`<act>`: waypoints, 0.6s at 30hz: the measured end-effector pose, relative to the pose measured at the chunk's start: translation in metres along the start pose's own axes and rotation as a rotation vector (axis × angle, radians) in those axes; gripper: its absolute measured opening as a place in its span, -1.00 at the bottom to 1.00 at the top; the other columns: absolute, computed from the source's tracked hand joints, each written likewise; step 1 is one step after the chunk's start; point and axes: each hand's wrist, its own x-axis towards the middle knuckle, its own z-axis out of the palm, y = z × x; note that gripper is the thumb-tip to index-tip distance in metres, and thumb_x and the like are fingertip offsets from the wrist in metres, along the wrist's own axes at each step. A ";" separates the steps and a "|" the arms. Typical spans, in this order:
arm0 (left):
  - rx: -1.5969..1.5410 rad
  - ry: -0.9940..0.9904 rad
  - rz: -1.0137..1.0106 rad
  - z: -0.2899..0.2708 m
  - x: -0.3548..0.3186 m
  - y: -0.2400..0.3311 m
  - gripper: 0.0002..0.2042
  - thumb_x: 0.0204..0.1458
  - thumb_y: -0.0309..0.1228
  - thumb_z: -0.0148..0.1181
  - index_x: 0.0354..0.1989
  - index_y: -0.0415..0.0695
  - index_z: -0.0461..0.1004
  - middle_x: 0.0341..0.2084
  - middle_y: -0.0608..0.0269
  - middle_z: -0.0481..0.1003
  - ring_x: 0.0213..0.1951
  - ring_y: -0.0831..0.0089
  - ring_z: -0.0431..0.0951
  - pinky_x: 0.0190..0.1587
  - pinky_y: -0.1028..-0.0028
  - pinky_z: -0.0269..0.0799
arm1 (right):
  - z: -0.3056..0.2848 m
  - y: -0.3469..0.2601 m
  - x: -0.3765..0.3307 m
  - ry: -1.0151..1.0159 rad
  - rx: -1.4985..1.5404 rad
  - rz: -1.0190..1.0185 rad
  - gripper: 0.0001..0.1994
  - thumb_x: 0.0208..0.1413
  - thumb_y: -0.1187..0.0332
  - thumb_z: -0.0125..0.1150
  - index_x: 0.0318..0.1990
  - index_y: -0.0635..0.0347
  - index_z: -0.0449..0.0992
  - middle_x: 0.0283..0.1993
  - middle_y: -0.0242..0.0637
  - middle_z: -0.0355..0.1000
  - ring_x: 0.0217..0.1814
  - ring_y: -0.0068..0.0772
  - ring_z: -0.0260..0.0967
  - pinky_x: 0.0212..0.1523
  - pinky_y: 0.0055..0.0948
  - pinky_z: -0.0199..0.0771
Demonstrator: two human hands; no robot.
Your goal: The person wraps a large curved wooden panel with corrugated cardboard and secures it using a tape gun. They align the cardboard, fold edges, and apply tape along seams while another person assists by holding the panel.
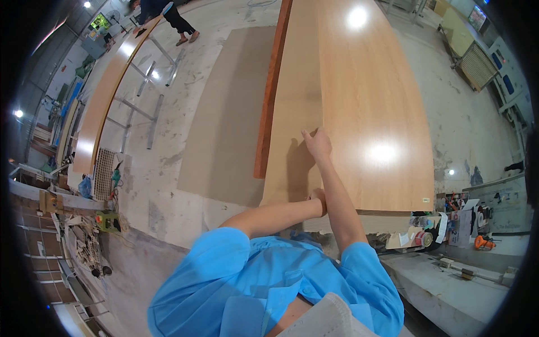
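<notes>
Tan wood-grain panel, seemingly mid-alignment, likely needs squaring next; I can't tell whether right hand or left hand grips.

From head height, close behind the near end of the wood-grain panel, I look down and forward along its length through one fisheye.

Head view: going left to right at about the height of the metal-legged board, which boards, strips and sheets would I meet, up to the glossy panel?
Long metal-legged board → brown sheet on the floor → reddish-brown strip → plain tan sheet → glossy wood-grain panel.
</notes>
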 end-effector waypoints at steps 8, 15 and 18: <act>-0.530 -0.020 0.133 -0.014 -0.061 0.008 -0.57 0.10 -0.14 0.11 0.07 -0.12 0.55 -0.10 -0.04 0.60 -0.08 0.05 0.63 -0.08 0.18 0.57 | 0.042 0.075 -0.009 0.336 -0.390 -0.604 -0.47 0.33 0.04 -0.08 0.37 0.03 0.24 0.46 -0.13 0.11 0.51 -0.02 -0.01 0.43 -0.01 0.02; -0.852 1.185 -0.267 -0.003 -0.049 -0.160 -0.59 0.19 -0.30 0.07 0.18 -0.21 0.37 0.16 -0.11 0.38 0.22 -0.04 0.36 0.25 0.10 0.24 | 0.045 0.093 -0.027 0.284 -0.345 -0.539 -0.44 0.36 0.02 -0.18 0.42 0.04 0.16 0.51 -0.18 0.05 0.56 -0.04 -0.09 0.51 0.01 -0.19; -1.062 1.189 -0.420 -0.005 0.003 -0.230 -0.41 0.23 -0.27 0.02 0.39 -0.21 0.07 0.39 -0.09 0.08 0.42 0.00 0.05 0.40 0.14 0.01 | 0.044 0.093 -0.028 0.327 -0.395 -0.583 -0.43 0.36 0.01 -0.19 0.42 0.07 0.15 0.51 -0.18 0.05 0.56 -0.04 -0.09 0.50 0.02 -0.19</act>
